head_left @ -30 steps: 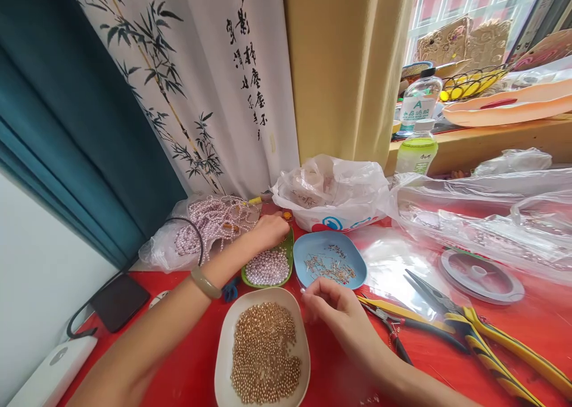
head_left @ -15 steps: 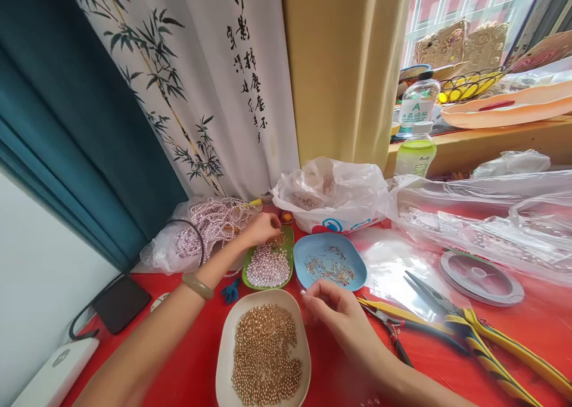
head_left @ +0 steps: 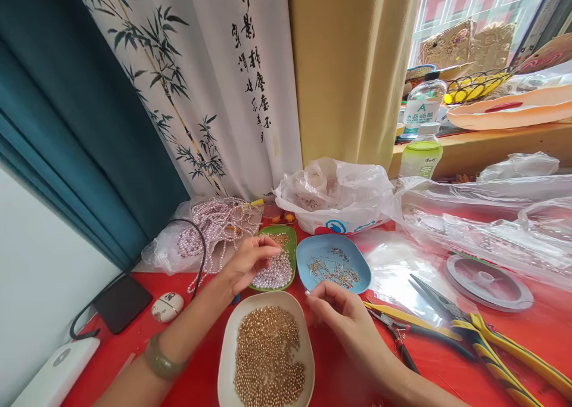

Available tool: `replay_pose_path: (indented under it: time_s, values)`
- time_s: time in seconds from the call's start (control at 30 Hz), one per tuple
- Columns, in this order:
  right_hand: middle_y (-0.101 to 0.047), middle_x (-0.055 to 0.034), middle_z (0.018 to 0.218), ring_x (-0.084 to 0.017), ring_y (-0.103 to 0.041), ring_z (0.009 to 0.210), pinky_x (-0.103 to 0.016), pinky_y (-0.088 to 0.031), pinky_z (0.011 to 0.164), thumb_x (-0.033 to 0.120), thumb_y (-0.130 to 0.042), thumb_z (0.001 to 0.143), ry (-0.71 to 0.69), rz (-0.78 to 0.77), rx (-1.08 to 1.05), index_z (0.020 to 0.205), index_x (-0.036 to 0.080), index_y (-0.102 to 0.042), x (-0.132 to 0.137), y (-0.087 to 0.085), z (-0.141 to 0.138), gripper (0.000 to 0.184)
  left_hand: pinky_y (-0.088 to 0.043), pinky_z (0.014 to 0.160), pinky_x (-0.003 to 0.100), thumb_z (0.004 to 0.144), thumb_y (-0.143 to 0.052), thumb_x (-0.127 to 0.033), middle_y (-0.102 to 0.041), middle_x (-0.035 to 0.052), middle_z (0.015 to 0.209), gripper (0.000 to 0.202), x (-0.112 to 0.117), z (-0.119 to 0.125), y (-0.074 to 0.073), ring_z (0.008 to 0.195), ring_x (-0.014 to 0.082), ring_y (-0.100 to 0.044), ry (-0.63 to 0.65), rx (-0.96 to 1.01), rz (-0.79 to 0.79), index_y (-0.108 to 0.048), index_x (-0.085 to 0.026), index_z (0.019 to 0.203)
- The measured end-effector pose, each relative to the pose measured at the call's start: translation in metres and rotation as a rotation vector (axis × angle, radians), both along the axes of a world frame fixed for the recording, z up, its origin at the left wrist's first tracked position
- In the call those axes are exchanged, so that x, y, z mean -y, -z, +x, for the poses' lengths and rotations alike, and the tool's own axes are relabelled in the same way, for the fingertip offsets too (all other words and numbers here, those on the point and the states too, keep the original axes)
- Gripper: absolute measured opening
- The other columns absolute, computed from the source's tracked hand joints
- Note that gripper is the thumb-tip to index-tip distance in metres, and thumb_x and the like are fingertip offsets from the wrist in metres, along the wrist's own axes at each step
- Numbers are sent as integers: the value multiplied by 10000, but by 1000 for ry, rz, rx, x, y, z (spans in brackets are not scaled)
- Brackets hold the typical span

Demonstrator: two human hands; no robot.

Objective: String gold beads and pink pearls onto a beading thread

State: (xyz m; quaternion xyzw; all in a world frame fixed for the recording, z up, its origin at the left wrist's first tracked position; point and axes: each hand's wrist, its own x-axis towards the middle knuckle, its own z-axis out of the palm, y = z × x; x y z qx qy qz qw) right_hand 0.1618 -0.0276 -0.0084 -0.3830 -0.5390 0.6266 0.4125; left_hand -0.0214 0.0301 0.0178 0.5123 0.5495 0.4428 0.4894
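Note:
My left hand (head_left: 252,261), a bangle (head_left: 163,358) on its wrist, hovers over the near left part of the green tray (head_left: 292,253). Its thumb and forefinger are pinched together; anything between them is too small to make out. Inside that tray are pinkish-white pearl beads (head_left: 277,273) and small gold pieces (head_left: 280,238). My right hand (head_left: 337,305) is closed near the blue tray's front edge, a small whitish bead (head_left: 307,292) at its fingertips. Metal pins and little findings lie in the blue tray (head_left: 364,270). Gold beads (head_left: 268,353) fill much of the cream tray (head_left: 226,359) between my forearms.
Pliers (head_left: 469,323) and a spool (head_left: 489,282) lie at right. Behind the trays sit a white plastic bag (head_left: 335,198) and strung pearls (head_left: 214,225). An oval case (head_left: 167,307) and a black phone-like slab (head_left: 123,303) are at left. Bottles (head_left: 422,151) stand near the windowsill.
My left hand has drawn back from the far end of the green tray toward me, uncovering the gold pieces there. My right hand stays nearly in place, still pinching the bead.

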Motion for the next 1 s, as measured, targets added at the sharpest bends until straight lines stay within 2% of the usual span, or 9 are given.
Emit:
replay_pose_path:
  time_s: [0.07,0.1,0.23,0.5,1.0]
  values:
    - [-513,22,568,-111,-453,546,-218,-346,504,230,-486,740,-2,8,0,594,175,-484,1,0,0,156,-348,431,135,530,-705,-168,-547,-19,664,188,16,7,0,462,18,-429,64,258,-162,-568,-124,649]
    - [-509,23,571,-111,-453,549,-218,-346,506,225,-482,741,-4,11,-1,596,175,-486,1,0,0,153,-331,409,127,533,-713,-163,-539,-29,644,193,22,10,1,437,10,-418,83,327,-221,-574,-126,662]
    - [-507,24,556,-115,-455,556,-231,-351,542,205,-477,733,3,54,34,585,172,-492,3,0,-1,152,-350,425,120,577,-714,-142,-548,-17,630,158,35,20,5,462,17,-455,205,453,-281,-597,-108,677]
    - [-490,30,547,-115,-436,544,-226,-336,520,211,-484,714,-3,67,20,577,177,-488,6,1,-2,141,-365,482,152,620,-713,-211,-587,25,697,167,40,22,16,563,58,-504,317,473,-239,-610,-101,693]
    - [-498,18,578,-117,-437,556,-219,-358,511,245,-501,726,-16,31,-31,604,179,-492,9,3,-4,140,-361,486,168,640,-695,-244,-576,34,702,177,41,24,16,554,65,-494,334,446,-217,-615,-95,691]
